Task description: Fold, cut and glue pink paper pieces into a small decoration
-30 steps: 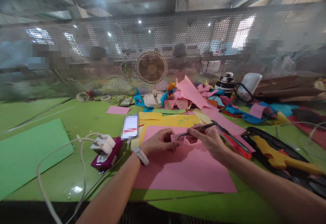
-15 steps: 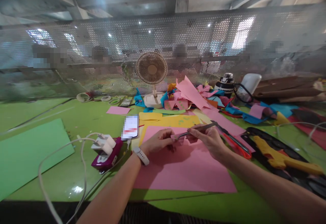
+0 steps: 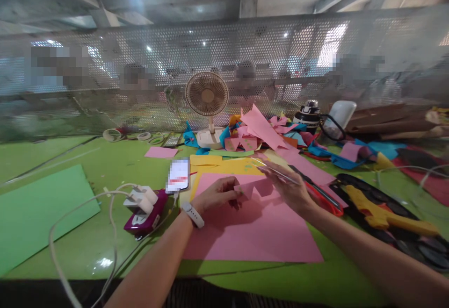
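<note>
My left hand (image 3: 216, 195) pinches a small folded pink paper piece (image 3: 253, 187) just above the large pink sheet (image 3: 256, 233) on the green table (image 3: 84, 247). A white watch sits on that wrist. My right hand (image 3: 289, 189) is to the right of the piece and holds thin metal tweezers (image 3: 277, 171), whose tips point up and left, away from the paper. The right hand is smeared by motion.
A phone (image 3: 178, 175), a purple power strip (image 3: 143, 214) with white chargers and cables lie at the left. A green sheet (image 3: 31, 214) is further left. Scissors (image 3: 322, 196), a yellow glue gun (image 3: 382, 214), a small fan (image 3: 206, 97), a bottle (image 3: 308, 111) and several paper scraps lie behind and right.
My right hand has swung the tweezers off the pink piece, tips now raised up and to the left. The left hand keeps its hold in the same place.
</note>
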Tool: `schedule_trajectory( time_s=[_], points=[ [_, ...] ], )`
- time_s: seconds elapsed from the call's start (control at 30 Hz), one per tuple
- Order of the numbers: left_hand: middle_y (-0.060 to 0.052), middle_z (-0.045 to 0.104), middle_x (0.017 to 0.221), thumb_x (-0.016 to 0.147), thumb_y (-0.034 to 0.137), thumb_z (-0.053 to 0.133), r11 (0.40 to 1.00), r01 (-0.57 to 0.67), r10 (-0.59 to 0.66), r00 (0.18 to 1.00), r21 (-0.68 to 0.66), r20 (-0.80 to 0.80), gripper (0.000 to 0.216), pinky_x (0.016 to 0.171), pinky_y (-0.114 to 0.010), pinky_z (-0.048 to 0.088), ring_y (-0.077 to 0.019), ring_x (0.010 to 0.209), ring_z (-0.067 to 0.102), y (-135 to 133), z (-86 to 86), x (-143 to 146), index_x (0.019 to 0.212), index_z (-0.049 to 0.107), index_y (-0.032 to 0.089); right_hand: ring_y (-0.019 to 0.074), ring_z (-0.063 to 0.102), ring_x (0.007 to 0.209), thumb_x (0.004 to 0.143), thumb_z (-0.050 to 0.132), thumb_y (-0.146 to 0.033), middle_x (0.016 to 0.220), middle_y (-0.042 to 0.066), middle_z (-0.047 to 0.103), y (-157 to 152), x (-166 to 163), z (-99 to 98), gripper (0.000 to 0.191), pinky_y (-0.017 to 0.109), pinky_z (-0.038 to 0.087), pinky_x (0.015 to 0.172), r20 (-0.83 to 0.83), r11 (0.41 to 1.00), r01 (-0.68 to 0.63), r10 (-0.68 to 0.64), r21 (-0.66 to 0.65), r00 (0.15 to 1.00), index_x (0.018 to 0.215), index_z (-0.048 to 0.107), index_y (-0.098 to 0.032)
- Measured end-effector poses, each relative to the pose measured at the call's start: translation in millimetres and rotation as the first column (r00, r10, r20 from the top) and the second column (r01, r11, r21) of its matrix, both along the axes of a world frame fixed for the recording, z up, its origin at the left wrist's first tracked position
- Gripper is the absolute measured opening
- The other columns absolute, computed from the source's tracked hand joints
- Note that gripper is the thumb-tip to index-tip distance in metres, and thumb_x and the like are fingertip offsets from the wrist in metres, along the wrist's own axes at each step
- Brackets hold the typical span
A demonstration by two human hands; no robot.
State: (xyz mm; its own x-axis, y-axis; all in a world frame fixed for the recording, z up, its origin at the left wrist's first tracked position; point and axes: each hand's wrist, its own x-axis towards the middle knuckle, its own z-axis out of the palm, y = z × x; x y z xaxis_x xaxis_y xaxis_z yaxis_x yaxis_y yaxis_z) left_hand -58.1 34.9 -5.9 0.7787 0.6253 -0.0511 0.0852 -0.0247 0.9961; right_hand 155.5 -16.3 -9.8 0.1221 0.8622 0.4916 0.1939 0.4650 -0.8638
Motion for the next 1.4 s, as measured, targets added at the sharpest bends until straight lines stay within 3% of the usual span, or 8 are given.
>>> schedule_trajectory(
  time_s=[0.1, 0.2, 0.37, 0.53, 0.73, 0.9, 1.07, 1.4],
  points=[
    [-0.003, 0.062, 0.066, 0.075, 0.041, 0.065, 1.000, -0.001, 0.001, 1.000, 0.008, -0.003, 0.032, 0.056, -0.025, 0.049, -0.0127, 0.056, 0.061, -2, 1.8, 0, 0.076, 0.046, 0.015, 0.0232, 0.057, 0.105, 0.083, 0.055, -0.033, 0.108, 0.003, 0.066, 4, 3, -4.5, 0.029, 0.045, 0.033, 0.101, 0.324, 0.998, -0.012, -0.009, 0.064, 0.946, 0.111, 0.063, -0.029],
    [-0.003, 0.062, 0.068, 0.075, 0.040, 0.065, 1.000, -0.003, 0.003, 1.000, 0.019, -0.002, 0.032, 0.057, -0.025, 0.048, -0.0124, 0.056, 0.061, -3, 1.9, 1, 0.077, 0.047, 0.015, 0.0229, 0.059, 0.103, 0.084, 0.053, -0.031, 0.105, 0.001, 0.068, 6, 3, -7.6, 0.029, 0.050, 0.024, 0.106, 0.446, 0.995, -0.050, 0.007, 0.084, 0.895, 0.111, 0.063, -0.031],
    [-0.003, 0.062, 0.067, 0.075, 0.043, 0.064, 0.999, 0.012, -0.010, 0.999, 0.046, -0.036, 0.033, 0.055, -0.024, 0.047, -0.0124, 0.056, 0.061, -3, -1.7, 1, 0.079, 0.048, 0.015, 0.0248, 0.060, 0.100, 0.083, 0.055, -0.031, 0.097, 0.003, 0.070, 2, -2, -7.2, 0.024, 0.051, 0.031, 0.101, 0.379, 0.995, -0.066, 0.032, 0.078, 0.925, 0.104, 0.067, -0.030],
    [0.002, 0.056, 0.049, 0.078, 0.051, 0.057, 0.996, 0.014, -0.002, 0.990, 0.087, -0.142, 0.035, 0.040, -0.019, 0.040, -0.0107, 0.040, 0.054, -5, -1.2, 0, 0.079, 0.047, 0.017, 0.0242, 0.059, 0.102, 0.084, 0.054, -0.028, 0.102, 0.003, 0.068, 2, -2, -12.6, 0.027, 0.048, 0.033, 0.100, 0.400, 0.991, -0.114, 0.076, 0.072, 0.913, 0.109, 0.064, -0.029],
    [0.003, 0.052, 0.047, 0.075, 0.052, 0.060, 0.986, -0.008, 0.043, 0.978, 0.166, -0.206, 0.039, 0.034, -0.017, 0.034, -0.0073, 0.034, 0.045, -6, 4.0, 0, 0.074, 0.053, 0.014, 0.0233, 0.060, 0.098, 0.083, 0.056, -0.028, 0.095, 0.003, 0.069, 1, -6, -15.5, 0.025, 0.044, 0.036, 0.098, 0.348, 0.990, -0.109, 0.072, 0.088, 0.935, 0.105, 0.066, -0.030],
    [0.005, 0.049, 0.044, 0.075, 0.052, 0.059, 0.986, -0.024, 0.061, 0.974, 0.167, -0.219, 0.038, 0.031, -0.016, 0.029, -0.0062, 0.031, 0.042, -5, 6.9, -1, 0.072, 0.054, 0.014, 0.0231, 0.059, 0.099, 0.084, 0.054, -0.028, 0.095, 0.005, 0.069, 0, -5, -11.3, 0.026, 0.041, 0.041, 0.092, 0.354, 0.990, -0.116, 0.080, 0.082, 0.932, 0.107, 0.066, -0.027],
    [0.008, 0.044, 0.036, 0.080, 0.055, 0.051, 0.994, -0.060, 0.078, 0.977, 0.093, -0.197, 0.040, 0.028, -0.015, 0.027, -0.0071, 0.026, 0.038, -5, 10.8, -6, 0.088, 0.052, 0.016, 0.0195, 0.061, 0.087, 0.085, 0.053, -0.028, 0.092, 0.005, 0.067, 2, -2, -9.3, 0.026, 0.034, 0.047, 0.079, 0.343, 0.991, -0.109, 0.076, 0.077, 0.936, 0.108, 0.065, -0.024],
    [0.005, 0.049, 0.049, 0.076, 0.052, 0.058, 0.977, -0.039, 0.099, 0.954, 0.208, -0.283, 0.040, 0.028, -0.015, 0.026, -0.0038, 0.032, 0.036, -6, 9.3, -1, 0.074, 0.059, 0.012, 0.0209, 0.061, 0.093, 0.084, 0.054, -0.027, 0.094, 0.005, 0.068, 2, -8, -18.3, 0.023, 0.033, 0.047, 0.080, 0.343, 0.986, -0.129, 0.086, 0.104, 0.935, 0.103, 0.067, -0.025]
  ],
)
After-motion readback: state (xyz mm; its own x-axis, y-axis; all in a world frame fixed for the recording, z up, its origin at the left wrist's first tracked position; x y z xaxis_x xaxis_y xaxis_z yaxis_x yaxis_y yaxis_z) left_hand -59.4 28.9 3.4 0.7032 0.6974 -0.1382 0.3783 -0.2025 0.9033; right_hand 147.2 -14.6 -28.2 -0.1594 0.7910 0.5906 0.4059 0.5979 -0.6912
